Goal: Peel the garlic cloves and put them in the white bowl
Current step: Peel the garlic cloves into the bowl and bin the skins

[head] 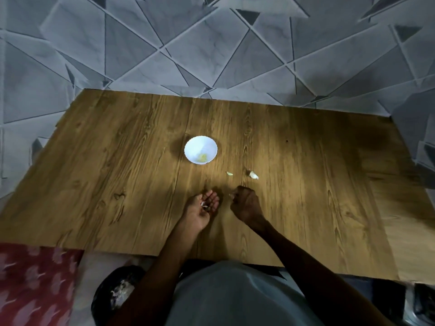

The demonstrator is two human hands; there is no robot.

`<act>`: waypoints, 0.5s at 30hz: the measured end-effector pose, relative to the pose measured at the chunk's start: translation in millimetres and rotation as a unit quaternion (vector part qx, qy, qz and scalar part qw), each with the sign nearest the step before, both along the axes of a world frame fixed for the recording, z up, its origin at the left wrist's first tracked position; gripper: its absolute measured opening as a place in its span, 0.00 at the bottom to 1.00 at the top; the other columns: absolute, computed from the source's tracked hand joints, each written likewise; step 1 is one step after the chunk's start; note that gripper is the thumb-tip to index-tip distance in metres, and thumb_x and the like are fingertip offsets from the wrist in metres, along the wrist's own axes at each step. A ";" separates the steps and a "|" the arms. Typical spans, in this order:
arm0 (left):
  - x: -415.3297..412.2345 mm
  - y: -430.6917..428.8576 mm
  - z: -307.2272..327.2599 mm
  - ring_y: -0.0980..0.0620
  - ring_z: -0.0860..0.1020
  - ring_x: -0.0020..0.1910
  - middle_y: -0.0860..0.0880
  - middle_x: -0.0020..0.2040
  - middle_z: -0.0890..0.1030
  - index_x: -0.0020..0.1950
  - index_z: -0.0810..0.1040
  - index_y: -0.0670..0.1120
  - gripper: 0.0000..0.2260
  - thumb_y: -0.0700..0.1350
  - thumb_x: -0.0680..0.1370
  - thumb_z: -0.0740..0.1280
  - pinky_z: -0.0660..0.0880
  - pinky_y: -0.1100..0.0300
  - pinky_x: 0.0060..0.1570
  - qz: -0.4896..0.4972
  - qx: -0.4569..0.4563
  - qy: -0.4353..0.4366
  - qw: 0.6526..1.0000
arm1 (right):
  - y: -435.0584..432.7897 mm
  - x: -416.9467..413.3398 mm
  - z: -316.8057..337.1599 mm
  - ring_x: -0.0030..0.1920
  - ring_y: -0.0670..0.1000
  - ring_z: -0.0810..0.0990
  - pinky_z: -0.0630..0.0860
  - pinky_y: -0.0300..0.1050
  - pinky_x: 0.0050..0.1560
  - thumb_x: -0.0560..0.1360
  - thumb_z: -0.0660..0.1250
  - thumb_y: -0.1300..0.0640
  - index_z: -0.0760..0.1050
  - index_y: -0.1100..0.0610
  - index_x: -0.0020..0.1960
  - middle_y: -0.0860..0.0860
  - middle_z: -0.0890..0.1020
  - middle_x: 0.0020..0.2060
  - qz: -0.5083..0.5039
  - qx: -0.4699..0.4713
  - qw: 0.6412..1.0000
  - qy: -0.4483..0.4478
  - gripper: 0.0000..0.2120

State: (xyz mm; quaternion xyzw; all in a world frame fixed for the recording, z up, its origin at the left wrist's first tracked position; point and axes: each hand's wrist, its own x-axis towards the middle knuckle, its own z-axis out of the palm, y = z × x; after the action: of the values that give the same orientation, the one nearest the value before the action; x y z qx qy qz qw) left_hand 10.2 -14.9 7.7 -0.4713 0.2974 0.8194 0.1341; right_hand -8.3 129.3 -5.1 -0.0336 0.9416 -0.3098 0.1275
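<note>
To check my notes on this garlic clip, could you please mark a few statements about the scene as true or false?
1. The white bowl stands on the table. True.
2. The bowl is empty. False: a pale yellow bit lies in it.
3. Two pieces lie loose on the table: a small garlic piece and a larger garlic piece. True.
4. The right hand lies flat and open. False: its fingers are curled, with a white bit at their tips.
5. The left hand reaches into the bowl. False: it is palm up, apart from the bowl, holding a white scrap.
</note>
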 end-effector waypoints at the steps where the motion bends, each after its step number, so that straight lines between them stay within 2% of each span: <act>1: 4.3 2.2 0.1 0.49 0.78 0.42 0.43 0.46 0.80 0.56 0.77 0.39 0.17 0.44 0.85 0.50 0.74 0.60 0.46 0.007 0.000 -0.006 1.000 | 2.1 1.7 3.0 0.43 0.50 0.81 0.67 0.30 0.35 0.73 0.68 0.65 0.79 0.62 0.48 0.52 0.83 0.44 -0.004 -0.024 1.000 0.000 0.05; 3: 10.9 4.8 0.4 0.49 0.78 0.41 0.43 0.43 0.79 0.47 0.77 0.40 0.18 0.44 0.85 0.51 0.76 0.59 0.44 0.013 0.009 -0.010 1.000 | 3.4 6.4 14.3 0.40 0.49 0.79 0.67 0.34 0.34 0.73 0.67 0.67 0.79 0.62 0.43 0.53 0.82 0.40 0.016 -0.060 0.998 0.019 0.03; 5: 15.5 8.5 3.1 0.49 0.76 0.36 0.43 0.37 0.77 0.43 0.77 0.39 0.17 0.43 0.84 0.53 0.76 0.61 0.35 0.014 0.018 -0.003 1.000 | -0.4 16.0 32.3 0.37 0.48 0.77 0.68 0.35 0.36 0.71 0.66 0.69 0.78 0.62 0.40 0.52 0.81 0.37 0.082 -0.079 0.993 0.045 0.05; 6: 17.7 12.1 4.4 0.49 0.74 0.33 0.44 0.35 0.76 0.43 0.77 0.40 0.15 0.41 0.83 0.54 0.76 0.60 0.33 0.016 0.022 -0.002 1.000 | -2.2 23.0 39.0 0.38 0.48 0.77 0.69 0.33 0.37 0.70 0.66 0.70 0.79 0.62 0.41 0.52 0.81 0.38 0.125 -0.069 0.988 0.054 0.06; 7: 19.0 15.6 4.8 0.49 0.74 0.33 0.43 0.36 0.77 0.44 0.77 0.39 0.15 0.41 0.83 0.54 0.75 0.59 0.35 0.022 0.027 0.000 0.999 | -5.1 29.9 44.1 0.39 0.50 0.78 0.72 0.34 0.39 0.71 0.65 0.70 0.80 0.62 0.44 0.54 0.81 0.40 0.166 -0.045 0.983 0.071 0.07; 9: 23.3 21.5 6.6 0.45 0.76 0.40 0.41 0.41 0.79 0.48 0.78 0.37 0.15 0.40 0.83 0.53 0.75 0.54 0.48 0.047 0.053 -0.003 0.998 | -9.6 40.0 47.8 0.44 0.54 0.81 0.77 0.43 0.46 0.74 0.63 0.68 0.80 0.61 0.53 0.56 0.82 0.46 0.216 0.022 0.972 0.094 0.11; 10: 26.5 23.1 7.2 0.44 0.77 0.43 0.40 0.43 0.80 0.49 0.79 0.37 0.15 0.40 0.83 0.53 0.73 0.52 0.52 0.052 0.060 -0.010 0.997 | -10.5 43.3 47.6 0.45 0.54 0.82 0.77 0.44 0.48 0.77 0.61 0.66 0.80 0.59 0.55 0.55 0.83 0.47 0.219 0.036 0.970 0.098 0.12; 11: 30.1 23.6 5.3 0.44 0.76 0.43 0.40 0.43 0.80 0.50 0.79 0.38 0.15 0.40 0.82 0.54 0.73 0.52 0.52 0.059 0.061 -0.014 0.996 | -11.1 46.2 47.0 0.45 0.52 0.83 0.76 0.43 0.47 0.79 0.60 0.63 0.80 0.56 0.56 0.53 0.84 0.46 0.214 0.040 0.971 0.099 0.11; 13: 36.4 24.5 4.1 0.47 0.74 0.39 0.43 0.41 0.78 0.50 0.79 0.40 0.14 0.40 0.82 0.54 0.70 0.57 0.43 0.061 0.061 -0.022 0.996 | -10.3 51.1 48.3 0.42 0.51 0.84 0.77 0.43 0.46 0.82 0.58 0.57 0.81 0.54 0.53 0.51 0.85 0.43 0.198 0.059 0.973 0.106 0.12; 15: 42.4 23.6 1.8 0.48 0.73 0.38 0.43 0.41 0.77 0.51 0.78 0.40 0.15 0.41 0.82 0.53 0.68 0.59 0.41 0.074 0.055 -0.035 0.995 | -9.7 55.9 48.7 0.40 0.53 0.83 0.78 0.46 0.44 0.83 0.58 0.56 0.82 0.54 0.50 0.52 0.85 0.41 0.208 0.075 0.965 0.138 0.14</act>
State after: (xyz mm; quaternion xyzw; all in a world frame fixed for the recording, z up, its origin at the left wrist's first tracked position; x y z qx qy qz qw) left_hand 52.6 8.7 9.5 -0.5126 0.2114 0.8250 0.1091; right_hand 47.6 119.5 43.6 -0.2611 0.9431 -0.1971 0.0601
